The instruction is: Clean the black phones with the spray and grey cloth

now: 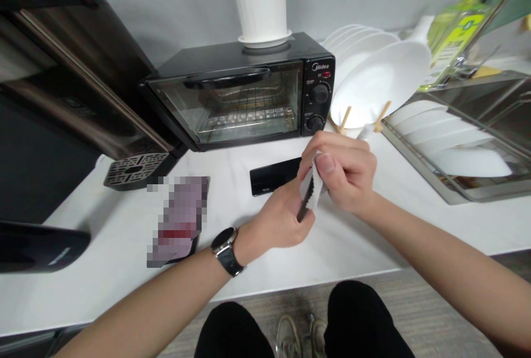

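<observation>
Far left, a tall black machine (99, 65) stands on the worktop (232, 269), and beside it lies a flat oblong (180, 211), its face blurred out. Along to the black oven (317, 78), door shut, white pot (261, 1) on top! In front sits a flat black slab (271, 176), partly behind the hands. And here's the left hand (286, 214), watch (224, 242) on the wrist, fingers curled, gripping the lower end of a jagged-edged white packet (316, 186); the right hand (346, 170) pinches its upper end, above the worktop. Further right, white plates (381, 78) lean upright, then a green bottle (454, 37) and white dishes (448, 136) in the sink (460, 196).
</observation>
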Tool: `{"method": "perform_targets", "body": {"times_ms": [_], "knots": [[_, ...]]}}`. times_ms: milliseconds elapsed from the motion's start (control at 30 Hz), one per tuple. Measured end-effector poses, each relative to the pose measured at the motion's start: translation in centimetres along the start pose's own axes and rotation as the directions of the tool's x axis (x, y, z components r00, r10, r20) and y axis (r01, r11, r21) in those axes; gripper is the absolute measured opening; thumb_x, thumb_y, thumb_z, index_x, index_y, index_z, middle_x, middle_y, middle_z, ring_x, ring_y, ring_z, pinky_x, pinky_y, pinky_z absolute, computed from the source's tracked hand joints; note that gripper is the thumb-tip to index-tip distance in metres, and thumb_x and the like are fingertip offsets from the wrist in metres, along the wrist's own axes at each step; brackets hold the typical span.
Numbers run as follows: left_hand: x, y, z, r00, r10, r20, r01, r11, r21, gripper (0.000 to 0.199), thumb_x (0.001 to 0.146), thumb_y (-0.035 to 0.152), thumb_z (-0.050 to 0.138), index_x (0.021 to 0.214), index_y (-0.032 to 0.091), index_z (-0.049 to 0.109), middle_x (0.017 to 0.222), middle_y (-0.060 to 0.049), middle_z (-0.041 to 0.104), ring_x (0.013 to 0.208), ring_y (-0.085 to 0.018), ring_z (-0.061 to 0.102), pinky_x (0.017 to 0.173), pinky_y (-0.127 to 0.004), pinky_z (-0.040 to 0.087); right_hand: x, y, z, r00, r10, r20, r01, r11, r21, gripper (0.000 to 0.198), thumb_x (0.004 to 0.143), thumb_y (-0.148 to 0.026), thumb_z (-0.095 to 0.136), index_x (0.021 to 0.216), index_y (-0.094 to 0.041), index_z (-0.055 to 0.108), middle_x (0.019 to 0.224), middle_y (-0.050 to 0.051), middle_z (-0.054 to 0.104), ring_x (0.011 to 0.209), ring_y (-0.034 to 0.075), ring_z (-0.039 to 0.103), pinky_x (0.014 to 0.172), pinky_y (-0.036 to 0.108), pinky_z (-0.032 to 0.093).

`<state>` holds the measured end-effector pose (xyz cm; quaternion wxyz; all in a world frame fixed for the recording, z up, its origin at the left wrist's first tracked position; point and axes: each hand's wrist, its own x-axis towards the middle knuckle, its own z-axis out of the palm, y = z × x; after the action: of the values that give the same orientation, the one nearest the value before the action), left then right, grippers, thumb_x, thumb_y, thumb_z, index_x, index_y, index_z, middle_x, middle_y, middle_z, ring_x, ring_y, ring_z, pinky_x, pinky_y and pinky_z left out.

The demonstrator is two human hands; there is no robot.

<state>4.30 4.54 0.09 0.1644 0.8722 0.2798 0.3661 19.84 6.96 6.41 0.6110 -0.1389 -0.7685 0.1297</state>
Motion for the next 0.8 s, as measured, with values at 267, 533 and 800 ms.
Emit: {"method": "perform_targets", "body": {"times_ms": [267,533,800], "knots": [[-0.3,-0.1,0.2,0.998,0.033,-0.048,-0.031,0.999,0.034,0.03,0.084,0.013,0.05,0.114,0.018,0.054,0.104,-0.011,0.069,0.091,-0.025,0.066,0.078,-0.039,0.058,-0.7,0.5,0.3,0.955,0.295,0.011,-0.291,0.931,0.222,0.049,0.109,-0.049,0.049,0.072,-0.021,0.066,0.061,-0.002,0.057,0.053,0.01,0.053,0.046,0.024,0.041],[-0.6,-0.4,0.5,1.0,0.002,-0.006,-0.001,0.999,0.053,0.041,0.085,0.013,0.05,0.126,0.02,0.053,0.101,-0.009,0.071,0.098,-0.028,0.069,0.09,-0.045,0.057,-0.6,1.4,1.3,0.926,0.375,-0.032,-0.353,0.896,0.268,0.053,0.109,-0.057,0.042,0.075,-0.024,0.066,0.057,-0.003,0.056,0.05,0.013,0.053,0.046,0.027,0.048],[-0.5,-0.2,0.1,1.0,-0.023,0.008,0.023,0.998,0.06,0.02,0.083,0.012,0.049,0.1,0.022,0.051,0.097,-0.008,0.068,0.086,-0.023,0.065,0.076,-0.038,0.059,-1.5,-0.4,1.1,0.985,0.139,-0.101,-0.141,0.99,-0.006,0.044,0.113,-0.04,0.037,0.088,-0.023,0.069,0.087,0.004,0.069,0.08,0.017,0.067,0.071,0.035,0.056]]}}
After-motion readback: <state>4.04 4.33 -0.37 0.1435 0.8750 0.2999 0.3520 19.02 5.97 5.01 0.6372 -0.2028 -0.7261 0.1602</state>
